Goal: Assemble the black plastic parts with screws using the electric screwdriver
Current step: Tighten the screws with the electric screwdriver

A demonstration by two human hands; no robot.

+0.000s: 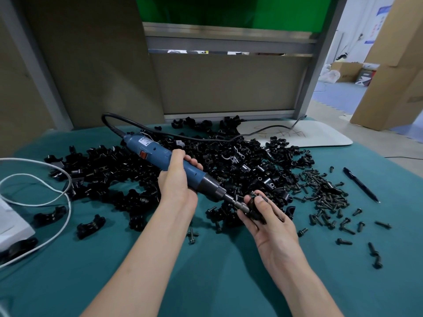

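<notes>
From the head camera, at the centre of the frame: a person's left hand (177, 179) grips the blue electric screwdriver (160, 154) around its barrel. The tool slants down to the right, and its bit meets a black plastic part (255, 208) held in the curled fingers and thumb of the right hand (267, 220), just right of centre. Whether a screw sits on the bit cannot be told. Behind both hands, a large heap of black parts (229, 156) sprawls across the green-covered table (206, 271); loose parts lie at lower left. Screws (327, 193) are piled and scattered at right, with a black pen (360, 184) lying just beyond them. The screwdriver's black cord (206, 138) loops over the heap toward a white board (309, 133) at upper right. A white cable (45, 168) curls at the left edge beside a white box (11, 220).
</notes>
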